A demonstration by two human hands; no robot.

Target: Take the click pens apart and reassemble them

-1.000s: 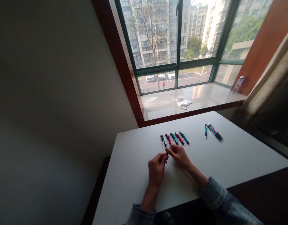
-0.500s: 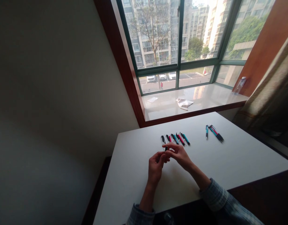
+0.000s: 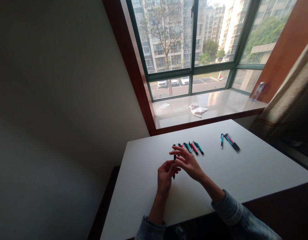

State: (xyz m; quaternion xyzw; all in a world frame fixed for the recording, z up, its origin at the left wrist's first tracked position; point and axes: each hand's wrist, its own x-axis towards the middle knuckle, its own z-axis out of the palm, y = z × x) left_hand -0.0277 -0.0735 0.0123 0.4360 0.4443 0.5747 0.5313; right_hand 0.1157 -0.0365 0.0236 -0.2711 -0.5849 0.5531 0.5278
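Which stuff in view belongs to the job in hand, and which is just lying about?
Job, likely:
pen in the left hand, with the right hand close around its upper part
row of pen pieces beyond the hands
separate pens to the right

Just lying about, it seems:
cloth, paper and bottle on the windowsill

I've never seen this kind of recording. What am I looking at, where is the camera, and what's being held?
No machine here: a person works with two bare hands. One camera, worn on the head, looks forward and down. The left hand holds a slim, dark-ended pen piece; the right hand is close by its upper end, and whether it grips is unclear. On the white table, pen parts lie in a row beyond the hands, with a few pens farther right. Behind, a window ledge bears a cloth.
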